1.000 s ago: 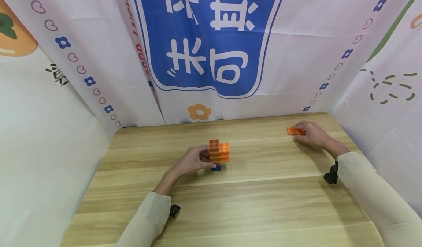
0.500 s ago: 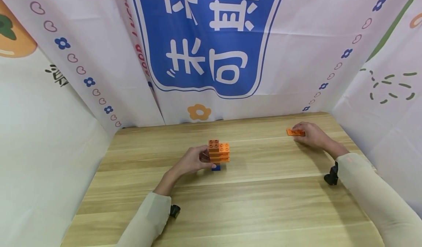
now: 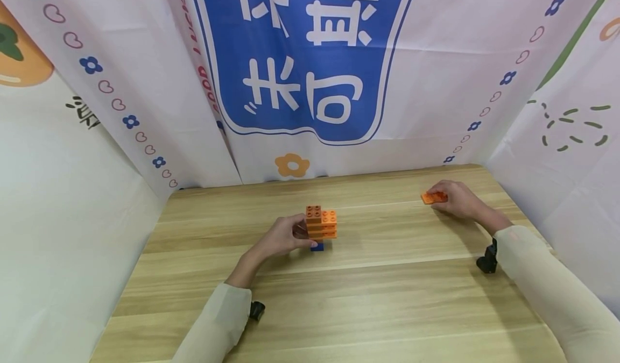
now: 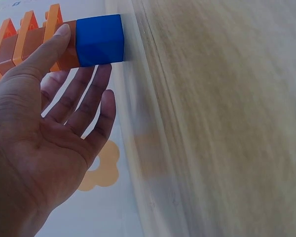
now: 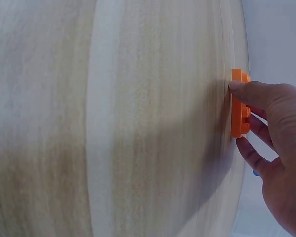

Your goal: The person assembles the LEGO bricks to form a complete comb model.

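A brick tower stands upright near the middle of the table: a blue block (image 4: 99, 40) at its foot, then brown bricks (image 3: 314, 212) alternating with orange plates (image 3: 329, 217) that stick out to the right. Around its lower part my left hand (image 3: 287, 236) holds the tower, thumb on the near side and fingers reaching behind. Over at the back right, my right hand (image 3: 459, 199) pinches a loose orange building plate (image 5: 237, 111) with studs. The thumb lies on the plate's edge in the right wrist view; some fingers are partly hidden behind it.
The wooden table (image 3: 368, 304) ends at the back against a printed cloth (image 3: 416, 110), with white cloth walls on both sides. A black wrist camera (image 3: 488, 256) sits on the right sleeve, another black camera (image 3: 257, 310) on the left.
The right hand has shifted the loose orange plate slightly towards me and turned it a little. My left hand and the tower look the same.
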Available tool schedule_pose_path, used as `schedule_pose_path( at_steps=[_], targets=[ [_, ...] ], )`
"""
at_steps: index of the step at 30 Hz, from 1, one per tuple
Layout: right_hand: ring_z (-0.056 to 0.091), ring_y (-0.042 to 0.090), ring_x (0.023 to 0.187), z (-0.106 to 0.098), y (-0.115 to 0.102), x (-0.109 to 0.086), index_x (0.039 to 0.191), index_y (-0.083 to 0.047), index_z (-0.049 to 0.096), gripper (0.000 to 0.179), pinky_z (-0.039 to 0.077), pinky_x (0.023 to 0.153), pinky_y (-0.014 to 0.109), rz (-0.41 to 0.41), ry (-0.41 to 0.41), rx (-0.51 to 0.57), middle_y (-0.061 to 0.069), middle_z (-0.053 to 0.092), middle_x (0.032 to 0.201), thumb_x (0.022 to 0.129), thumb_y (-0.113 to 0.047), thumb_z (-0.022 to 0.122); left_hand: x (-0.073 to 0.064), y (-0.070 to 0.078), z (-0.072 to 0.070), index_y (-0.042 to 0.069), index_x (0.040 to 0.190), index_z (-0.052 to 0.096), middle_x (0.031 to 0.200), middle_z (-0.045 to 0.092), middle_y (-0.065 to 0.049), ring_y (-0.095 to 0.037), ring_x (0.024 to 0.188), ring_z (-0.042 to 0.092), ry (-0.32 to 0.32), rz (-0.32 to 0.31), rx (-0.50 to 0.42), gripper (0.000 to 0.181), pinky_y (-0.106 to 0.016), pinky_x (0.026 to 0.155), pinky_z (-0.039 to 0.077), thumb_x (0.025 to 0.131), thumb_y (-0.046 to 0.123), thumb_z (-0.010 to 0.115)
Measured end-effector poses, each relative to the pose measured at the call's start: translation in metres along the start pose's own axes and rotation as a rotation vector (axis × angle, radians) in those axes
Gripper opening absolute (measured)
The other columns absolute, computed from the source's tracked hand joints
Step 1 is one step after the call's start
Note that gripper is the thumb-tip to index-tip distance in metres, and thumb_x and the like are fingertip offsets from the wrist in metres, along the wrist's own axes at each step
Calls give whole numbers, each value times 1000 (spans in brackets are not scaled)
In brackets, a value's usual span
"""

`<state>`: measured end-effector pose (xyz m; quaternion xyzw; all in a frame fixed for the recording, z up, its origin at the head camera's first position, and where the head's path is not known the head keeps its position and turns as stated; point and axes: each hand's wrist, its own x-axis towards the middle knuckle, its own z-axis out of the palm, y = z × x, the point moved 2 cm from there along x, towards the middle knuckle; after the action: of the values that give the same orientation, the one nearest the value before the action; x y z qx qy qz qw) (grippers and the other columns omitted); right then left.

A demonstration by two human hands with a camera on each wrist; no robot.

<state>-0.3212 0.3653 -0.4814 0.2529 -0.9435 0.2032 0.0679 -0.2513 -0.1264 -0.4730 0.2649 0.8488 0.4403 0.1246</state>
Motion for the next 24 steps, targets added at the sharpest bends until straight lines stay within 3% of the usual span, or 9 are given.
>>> schedule_pose_path(
  at_steps=[16, 24],
  targets=[
    [70, 44, 108, -2, -6, -4, 117, 3, 76, 32, 56, 93, 61, 48, -41, 33, 24, 75, 116, 87, -2, 84, 0, -2, 0, 4, 126, 68, 109, 75, -7, -19, 95, 72, -1, -6, 3, 44, -29, 84, 62, 89, 17, 88],
    [71, 44, 107, -3, -7, -6, 115, 2, 78, 31, 57, 92, 61, 18, -35, 35, 23, 76, 114, 86, -1, 86, 0, -1, 0, 6, 128, 68, 109, 75, -4, -17, 97, 72, 5, -20, 15, 44, -29, 86, 62, 89, 15, 88]
  ],
)
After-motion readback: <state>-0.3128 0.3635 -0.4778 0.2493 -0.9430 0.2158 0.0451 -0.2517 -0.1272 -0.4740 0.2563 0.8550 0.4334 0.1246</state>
